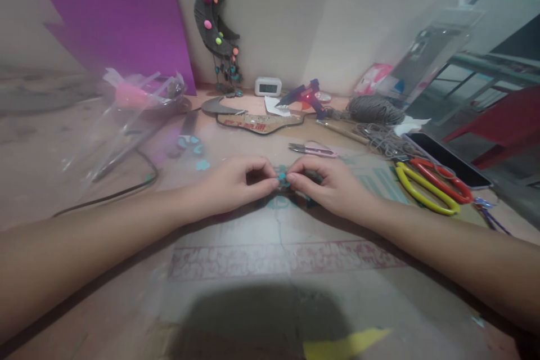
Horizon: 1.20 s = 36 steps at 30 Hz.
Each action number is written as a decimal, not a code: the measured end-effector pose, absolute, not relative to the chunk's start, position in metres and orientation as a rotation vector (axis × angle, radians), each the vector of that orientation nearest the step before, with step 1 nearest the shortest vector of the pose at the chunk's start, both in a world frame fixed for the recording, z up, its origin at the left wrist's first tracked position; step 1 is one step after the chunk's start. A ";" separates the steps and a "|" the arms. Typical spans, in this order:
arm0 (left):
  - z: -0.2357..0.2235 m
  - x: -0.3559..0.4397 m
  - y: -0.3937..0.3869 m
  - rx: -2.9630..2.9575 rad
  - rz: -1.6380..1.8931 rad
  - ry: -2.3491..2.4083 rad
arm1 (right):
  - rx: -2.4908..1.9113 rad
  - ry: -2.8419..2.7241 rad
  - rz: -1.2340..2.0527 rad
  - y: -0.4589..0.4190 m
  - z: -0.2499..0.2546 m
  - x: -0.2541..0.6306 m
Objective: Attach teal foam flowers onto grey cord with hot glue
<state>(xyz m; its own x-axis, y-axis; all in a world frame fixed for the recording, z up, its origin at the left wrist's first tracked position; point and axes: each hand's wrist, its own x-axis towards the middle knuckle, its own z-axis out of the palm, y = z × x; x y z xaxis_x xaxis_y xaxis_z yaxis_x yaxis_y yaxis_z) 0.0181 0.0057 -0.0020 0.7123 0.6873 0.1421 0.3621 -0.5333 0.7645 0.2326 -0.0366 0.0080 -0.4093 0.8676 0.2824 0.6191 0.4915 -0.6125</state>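
Between my two hands, over the middle of the table, is a small teal flower-shaped piece (282,178). My left hand (248,183) pinches its left side with thumb and forefinger. From the other side, the thumb and forefinger of my right hand (318,180) pinch its right edge. The fingertips cover part of the piece, and its material is too blurred to tell. A similar teal flower cutout (203,165) lies flat left of my left hand. Several light-blue cutouts (190,144) are just beyond it. Thread snips (313,151) with a pink handle lie beyond my right hand.
A glue gun (304,95) with a red light stands at the back beside a white digital clock (268,86). Right are grey yarn (375,109), yellow-and-red-handled scissors (426,188) and a phone (449,160). A black cable (113,201) and plastic bag (143,95) lie left.
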 end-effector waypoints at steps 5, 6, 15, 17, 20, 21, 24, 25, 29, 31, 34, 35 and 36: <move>-0.003 0.018 0.007 2.185 0.572 0.793 | -1.204 -2.152 0.571 -0.037 0.008 0.233; -0.003 0.018 0.007 2.183 0.569 0.797 | -1.213 -2.143 0.565 -0.037 0.008 0.233; -0.003 0.019 0.005 2.201 0.577 0.782 | -1.226 -2.175 0.535 -0.037 0.007 0.231; -0.003 0.019 0.005 2.200 0.574 0.785 | -1.203 -2.176 0.525 -0.037 0.006 0.232; -0.004 0.019 0.006 2.193 0.569 0.781 | -1.168 -2.173 0.537 -0.036 0.005 0.233; -0.004 0.019 0.006 2.192 0.565 0.781 | -1.172 -2.166 0.546 -0.036 0.005 0.234; -0.004 0.018 0.006 2.191 0.560 0.787 | -1.218 -2.140 0.550 -0.036 0.004 0.234; -0.004 0.018 0.006 2.194 0.560 0.787 | -1.232 -2.137 0.546 -0.036 0.004 0.234; -0.003 0.019 0.006 2.200 0.555 0.788 | -1.236 -2.159 0.542 -0.037 0.005 0.232; -0.003 0.019 0.006 2.194 0.555 0.792 | -1.224 -2.171 0.544 -0.038 0.005 0.232; -0.004 0.018 0.006 2.175 0.557 0.799 | -1.205 -2.172 0.559 -0.038 0.006 0.232; -0.004 0.018 0.006 2.169 0.555 0.802 | -1.201 -2.170 0.565 -0.037 0.006 0.232; -0.004 0.018 0.006 2.165 0.552 0.802 | -1.202 -2.164 0.570 -0.037 0.006 0.232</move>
